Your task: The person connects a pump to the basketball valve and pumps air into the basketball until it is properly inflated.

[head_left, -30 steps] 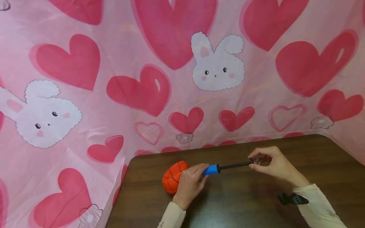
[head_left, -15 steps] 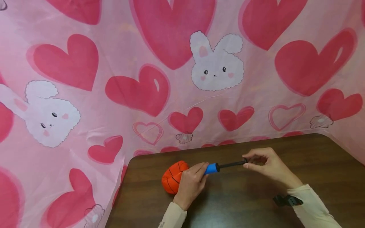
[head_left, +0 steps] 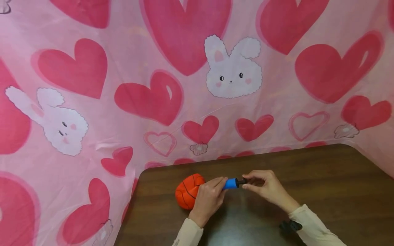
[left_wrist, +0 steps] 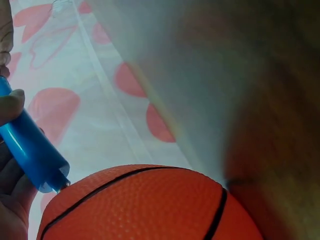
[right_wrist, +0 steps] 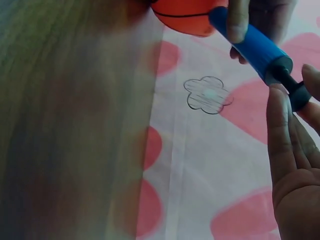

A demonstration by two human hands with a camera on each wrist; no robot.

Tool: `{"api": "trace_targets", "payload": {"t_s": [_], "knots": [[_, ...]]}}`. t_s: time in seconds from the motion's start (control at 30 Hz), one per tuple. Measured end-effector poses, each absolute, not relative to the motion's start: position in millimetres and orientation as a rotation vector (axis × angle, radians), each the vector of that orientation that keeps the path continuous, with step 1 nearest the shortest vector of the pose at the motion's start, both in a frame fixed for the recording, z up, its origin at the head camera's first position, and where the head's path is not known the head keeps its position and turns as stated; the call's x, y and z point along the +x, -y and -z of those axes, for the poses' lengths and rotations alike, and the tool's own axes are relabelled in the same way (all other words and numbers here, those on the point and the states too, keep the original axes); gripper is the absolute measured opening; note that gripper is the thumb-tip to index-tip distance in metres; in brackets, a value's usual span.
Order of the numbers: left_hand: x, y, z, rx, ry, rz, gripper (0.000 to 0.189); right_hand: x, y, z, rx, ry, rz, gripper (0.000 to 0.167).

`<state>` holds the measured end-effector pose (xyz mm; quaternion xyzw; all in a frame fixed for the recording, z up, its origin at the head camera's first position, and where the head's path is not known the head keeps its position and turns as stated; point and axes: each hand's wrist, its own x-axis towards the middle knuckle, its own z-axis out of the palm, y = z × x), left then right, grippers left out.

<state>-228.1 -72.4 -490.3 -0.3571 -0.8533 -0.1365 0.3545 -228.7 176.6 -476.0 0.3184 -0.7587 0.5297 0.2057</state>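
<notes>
Where the view opens out beyond both hands, a pink cloth (head_left: 129,44) printed with red hearts and white rabbit heads hangs as a backdrop. In front of it and below the hands spreads a brown wood-grain table (head_left: 338,177) with rounded far corners. Cream sleeves reach in from the near side, the left sleeve (head_left: 189,232) ending at the left wrist and the right sleeve (head_left: 314,223) behind the right wrist.

An orange ball (head_left: 186,193) with black lines and a pebbled skin sits just left of the left hand (head_left: 209,196), which partly covers it; the ball is not quite round. The left hand grasps a blue pump (head_left: 230,183), fingers wrapped over its barrel and thumb along it. To the right of that grip, near it but apart, the right hand (head_left: 267,188) pinches the pump's black handle (right_wrist: 300,97) between thumb and fingers, other fingers stretched out beside it.

Under the right wrist hangs a small black device (head_left: 290,226). Between the two hands shows a short length of black rod (right_wrist: 285,77), joining the handle to the barrel. At the opposite end, past the left hand's fingers, a narrow blue nozzle (left_wrist: 59,181) points at the ball; how far its tip goes in cannot be told.
</notes>
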Motion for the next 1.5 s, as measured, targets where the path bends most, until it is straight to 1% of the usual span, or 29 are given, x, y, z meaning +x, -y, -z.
{"api": "trace_targets", "payload": {"t_s": [0.17, 0.57, 0.77, 1.23, 1.5], "knots": [[-228, 73, 492, -0.933, 2.232, 0.372, 0.043, -228, -180, 474, 0.919, 2.166, -1.459, 0.029], [-230, 76, 491, -0.96, 2.226, 0.442, 0.043, -229, -182, 472, 0.942, 2.183, -1.401, 0.03], [-231, 77, 492, -0.993, 2.207, 0.487, 0.045, -227, -187, 464, 0.981, 2.18, -1.354, 0.031], [-233, 83, 490, -0.983, 2.198, 0.52, 0.042, -223, -243, 434, 0.887, 2.245, -1.373, 0.033], [-233, 83, 489, -0.973, 2.216, 0.533, 0.043, -224, -252, 428, 0.907, 2.263, -1.374, 0.033]]}}
